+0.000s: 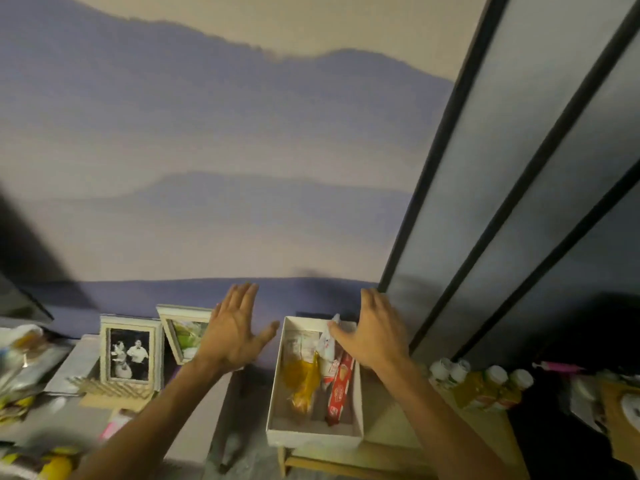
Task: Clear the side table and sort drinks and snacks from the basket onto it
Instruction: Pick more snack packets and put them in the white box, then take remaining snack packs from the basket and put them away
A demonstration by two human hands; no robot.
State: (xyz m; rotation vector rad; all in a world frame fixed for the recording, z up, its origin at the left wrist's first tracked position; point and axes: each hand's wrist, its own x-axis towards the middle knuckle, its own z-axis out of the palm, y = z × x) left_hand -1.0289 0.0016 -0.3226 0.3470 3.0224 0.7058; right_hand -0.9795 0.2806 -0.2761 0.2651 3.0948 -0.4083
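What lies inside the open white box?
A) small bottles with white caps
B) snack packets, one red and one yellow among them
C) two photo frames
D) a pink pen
B: the white box holds a red packet and a yellow packet, while the photo frames stand to its left and the white-capped bottles to its right.

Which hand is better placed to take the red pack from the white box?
Probably right: the right hand hovers over the white box beside the red pack; the left hand is outside it.
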